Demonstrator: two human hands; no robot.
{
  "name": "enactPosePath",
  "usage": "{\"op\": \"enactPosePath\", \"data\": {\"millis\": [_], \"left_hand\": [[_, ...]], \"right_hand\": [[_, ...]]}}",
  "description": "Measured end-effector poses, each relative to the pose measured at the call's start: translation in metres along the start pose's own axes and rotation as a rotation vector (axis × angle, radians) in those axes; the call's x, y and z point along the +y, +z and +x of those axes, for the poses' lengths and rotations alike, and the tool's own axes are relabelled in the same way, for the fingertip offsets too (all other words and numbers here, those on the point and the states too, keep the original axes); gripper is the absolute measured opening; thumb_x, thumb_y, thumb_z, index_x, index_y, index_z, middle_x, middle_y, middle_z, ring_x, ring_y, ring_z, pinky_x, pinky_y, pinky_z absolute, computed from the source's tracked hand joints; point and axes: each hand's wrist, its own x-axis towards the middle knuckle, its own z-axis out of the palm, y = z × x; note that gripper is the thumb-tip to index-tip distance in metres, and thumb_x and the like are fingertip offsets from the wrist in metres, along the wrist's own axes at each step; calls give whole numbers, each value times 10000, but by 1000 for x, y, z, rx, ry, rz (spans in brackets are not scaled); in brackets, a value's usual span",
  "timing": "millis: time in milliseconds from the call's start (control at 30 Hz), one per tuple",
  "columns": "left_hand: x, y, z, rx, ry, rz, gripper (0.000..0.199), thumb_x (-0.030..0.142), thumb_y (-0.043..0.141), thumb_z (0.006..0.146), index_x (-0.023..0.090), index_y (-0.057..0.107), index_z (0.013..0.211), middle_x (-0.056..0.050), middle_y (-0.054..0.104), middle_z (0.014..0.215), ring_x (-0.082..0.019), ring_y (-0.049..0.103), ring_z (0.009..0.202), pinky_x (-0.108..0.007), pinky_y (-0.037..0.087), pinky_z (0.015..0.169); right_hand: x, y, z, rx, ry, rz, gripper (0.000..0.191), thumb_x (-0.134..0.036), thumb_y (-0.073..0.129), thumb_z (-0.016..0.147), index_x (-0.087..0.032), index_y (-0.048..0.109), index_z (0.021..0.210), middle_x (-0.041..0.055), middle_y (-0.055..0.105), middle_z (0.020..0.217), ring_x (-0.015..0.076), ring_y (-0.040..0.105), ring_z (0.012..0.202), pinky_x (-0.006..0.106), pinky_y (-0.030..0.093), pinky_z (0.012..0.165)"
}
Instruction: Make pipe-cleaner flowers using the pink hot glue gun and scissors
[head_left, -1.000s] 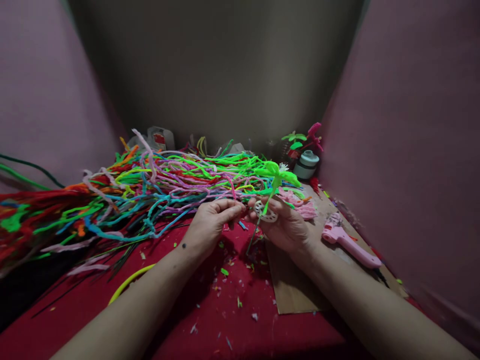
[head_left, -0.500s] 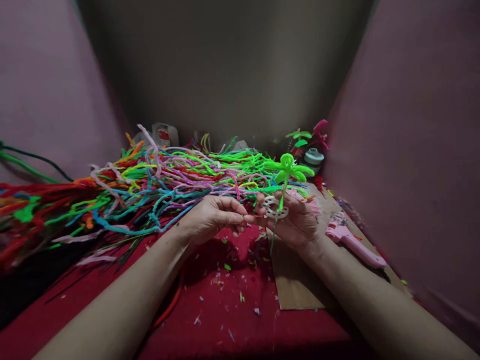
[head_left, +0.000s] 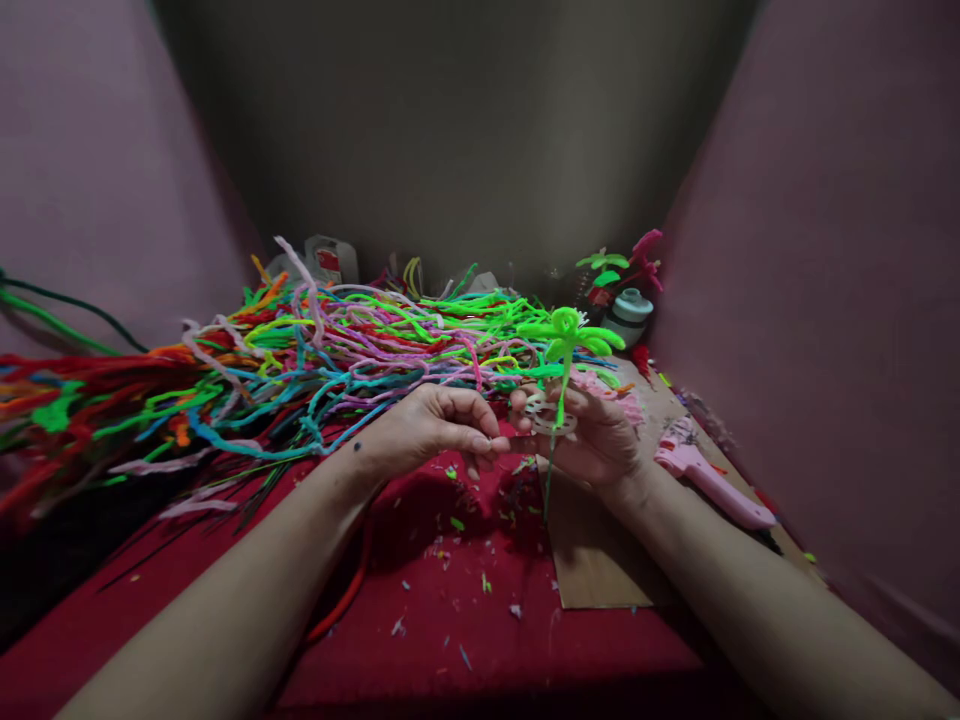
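My right hand [head_left: 604,440] is closed round a white openwork spool [head_left: 538,408] and the stem of a bright green pipe-cleaner flower [head_left: 567,340]. The flower stands upright above the fingers, and its thin stem [head_left: 550,480] hangs below them. A thin dark strip [head_left: 519,438] stretches from the spool side to my left hand [head_left: 435,430], whose thumb and forefinger pinch its end. What the strip is made of is too small to tell.
Behind my hands lies a big heap of coloured pipe cleaners [head_left: 360,350]. On the right, a pink glue gun [head_left: 712,485] rests by a cardboard sheet [head_left: 600,575]. A pale blue jar [head_left: 628,312] stands at the back. Fuzzy scraps litter the red cloth [head_left: 420,660].
The left fingertips have shifted slightly right, toward the spool. The green flower has moved a little to the left, and the view has tilted slightly.
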Motion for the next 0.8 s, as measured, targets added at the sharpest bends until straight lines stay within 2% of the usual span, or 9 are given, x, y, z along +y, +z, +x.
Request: {"op": "enactPosePath", "data": {"millis": [167, 433, 800], "left_hand": [[6, 4, -2, -16, -29, 40, 86, 122, 715, 678, 112, 662, 746, -12, 692, 633, -115, 647, 544, -215, 530, 555], [1, 8, -1, -60, -7, -16, 102, 160, 722, 688, 129, 643, 746, -10, 693, 605, -151, 660, 517, -249, 545, 507], [-2, 16, 1, 0, 74, -166, 85, 74, 697, 669, 116, 632, 702, -21, 713, 670, -135, 653, 496, -240, 550, 487]], "right_hand": [[1, -2, -2, -19, 18, -28, 99, -273, 674, 744, -194, 672, 804, 43, 667, 941, 175, 621, 867, 518, 476, 901], [2, 4, -3, -44, 0, -38, 81, -271, 679, 733, -201, 681, 773, 29, 666, 865, 156, 624, 785, 460, 519, 840], [3, 11, -2, -15, -24, -14, 107, -281, 681, 721, -211, 694, 802, 23, 665, 865, 143, 616, 722, 424, 549, 783]]}}
